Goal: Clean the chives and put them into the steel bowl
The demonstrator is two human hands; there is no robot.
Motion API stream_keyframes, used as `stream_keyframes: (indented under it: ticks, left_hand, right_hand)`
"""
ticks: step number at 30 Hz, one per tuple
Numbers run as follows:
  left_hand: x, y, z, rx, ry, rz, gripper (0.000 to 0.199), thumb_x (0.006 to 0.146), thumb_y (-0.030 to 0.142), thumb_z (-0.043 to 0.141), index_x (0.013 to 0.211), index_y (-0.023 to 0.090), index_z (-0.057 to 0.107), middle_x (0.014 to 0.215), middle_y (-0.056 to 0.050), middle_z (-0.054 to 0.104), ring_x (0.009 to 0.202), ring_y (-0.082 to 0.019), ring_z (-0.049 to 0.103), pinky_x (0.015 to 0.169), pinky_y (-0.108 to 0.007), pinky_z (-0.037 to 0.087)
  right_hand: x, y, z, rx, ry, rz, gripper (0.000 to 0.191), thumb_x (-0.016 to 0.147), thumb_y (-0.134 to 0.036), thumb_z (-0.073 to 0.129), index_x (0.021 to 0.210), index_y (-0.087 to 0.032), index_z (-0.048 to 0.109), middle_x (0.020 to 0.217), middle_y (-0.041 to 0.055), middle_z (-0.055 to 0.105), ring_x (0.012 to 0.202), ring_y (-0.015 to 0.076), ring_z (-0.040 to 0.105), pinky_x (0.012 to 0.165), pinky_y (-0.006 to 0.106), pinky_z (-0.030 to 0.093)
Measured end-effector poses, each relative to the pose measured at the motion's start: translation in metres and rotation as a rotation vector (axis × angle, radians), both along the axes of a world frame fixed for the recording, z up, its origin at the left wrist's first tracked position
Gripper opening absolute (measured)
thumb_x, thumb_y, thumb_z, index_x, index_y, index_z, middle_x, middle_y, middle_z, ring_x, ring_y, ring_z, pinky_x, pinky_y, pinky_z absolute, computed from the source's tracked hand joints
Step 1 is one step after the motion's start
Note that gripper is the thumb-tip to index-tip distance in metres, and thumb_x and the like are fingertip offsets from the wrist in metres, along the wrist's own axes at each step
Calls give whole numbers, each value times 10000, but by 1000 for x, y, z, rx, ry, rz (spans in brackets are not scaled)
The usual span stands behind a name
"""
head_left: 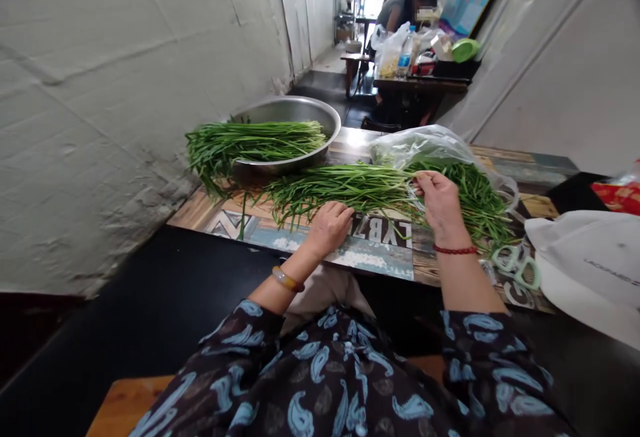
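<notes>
A loose bundle of garlic chives (345,184) lies across the table, its pale stem ends pointing right. My right hand (440,202) pinches those stem ends between thumb and fingers, in front of a clear plastic bag (435,140). My left hand (330,229) is closed, with curled fingers at the near side of the bundle; its palm side is hidden, so what it holds cannot be made out. More chives (480,197) spill out of the bag to the right. A thick, neatly aligned bunch of chives (270,138) rests in a steel bowl (333,114), leaf ends hanging over its left rim.
Green-handled scissors (517,267) lie at the table's right front, beside a white cap (590,264). The patterned table (380,257) ends just before my lap. A wall (125,90) stands on the left. Behind, a person (393,10) sits near another table with a water bottle (405,54).
</notes>
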State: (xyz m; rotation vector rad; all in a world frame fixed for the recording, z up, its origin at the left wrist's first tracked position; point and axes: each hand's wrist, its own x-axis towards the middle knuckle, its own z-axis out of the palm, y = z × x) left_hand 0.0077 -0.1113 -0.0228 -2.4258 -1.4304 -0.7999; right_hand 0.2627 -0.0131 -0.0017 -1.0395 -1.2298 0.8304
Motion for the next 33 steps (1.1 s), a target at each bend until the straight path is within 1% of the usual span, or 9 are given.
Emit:
stream_keyframes:
  ticks: [6,12,17,20,23,25,27,30,33]
  left_hand:
    - [-1,-1,-1,-66,22,15,265,985,231,433,1032,149,681,903,-120,662,917,-250,579,833,-394,475]
    - [-2,-13,-1,-14,-132,-21,279,998,249,424,1033,159,685,845,-94,666,849,-216,587,804,-357,472]
    - [1,-26,23,83,-278,38,267,996,256,438,1029,185,693,842,-81,654,841,-210,565,803,-353,447]
    - [7,-16,45,80,-301,65,259,983,256,463,1064,185,697,962,-98,670,933,-222,570,859,-370,443]
    - [14,10,58,-66,-311,-37,257,966,246,480,1104,174,685,1097,-109,678,1022,-226,592,904,-363,452]
    - [18,29,61,-264,-333,-163,252,968,255,464,1021,166,694,999,-92,701,934,-201,630,839,-321,473]
    - [21,46,59,-479,-381,-245,271,964,270,448,890,158,683,801,-50,693,746,-164,637,704,-272,470]
    - [24,64,57,-690,-485,-239,286,937,304,462,750,155,620,626,1,628,523,-116,571,541,-224,403]
    - [25,79,59,-728,-528,-198,293,921,330,470,696,162,555,583,23,586,449,-89,504,491,-207,347]
  right_hand:
    - [-17,-47,-23,-260,113,67,401,686,-584,769,718,-197,668,654,-3,652,542,99,506,435,213,354]
    - [-24,-65,-27,-297,233,158,383,646,-522,810,800,-203,664,671,-28,644,568,91,527,473,203,392]
    - [-27,-67,-20,-302,228,294,358,647,-459,821,863,-203,697,733,-20,692,605,82,554,523,198,403]
    - [-27,-63,-13,-241,156,337,311,686,-432,806,874,-202,711,721,-21,683,632,88,569,560,208,419]
    - [-27,-52,3,-157,26,390,265,721,-410,788,879,-206,726,714,-21,668,636,99,568,601,233,444]
    - [-27,-40,15,-86,-53,405,238,724,-396,784,861,-209,729,724,-19,663,635,106,559,613,249,452]
    - [-28,-26,25,-32,-92,401,224,715,-385,784,838,-207,726,712,-24,647,622,105,540,600,250,446]
    - [-33,-5,30,-45,-61,396,261,696,-391,786,854,-196,715,680,-34,625,600,96,523,577,237,437]
    - [-40,14,27,-119,50,379,320,690,-443,779,867,-190,694,686,-31,634,608,94,544,558,221,441]
